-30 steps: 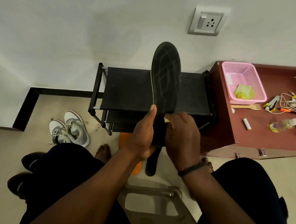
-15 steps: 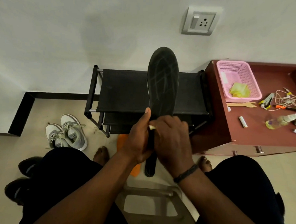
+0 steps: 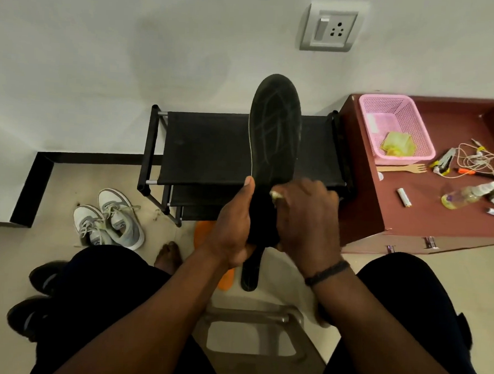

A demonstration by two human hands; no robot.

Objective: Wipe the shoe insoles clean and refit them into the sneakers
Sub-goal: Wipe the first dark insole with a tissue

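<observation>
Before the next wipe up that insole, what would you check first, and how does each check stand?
1. Left hand grips the insole firmly: ok.
2. Right hand holds the wipe against it: ok.
3. Upper insole unobstructed: ok.
4. Wipe clean enough: cannot tell, mostly hidden.
5. Second insole within reach on the floor: ok.
6. Grey sneakers nearby for refitting: ok.

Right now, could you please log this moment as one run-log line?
step: wiping insole | left hand: holds black insole upright | right hand: presses pale wipe on it | grey sneakers: on floor, untouched
</observation>
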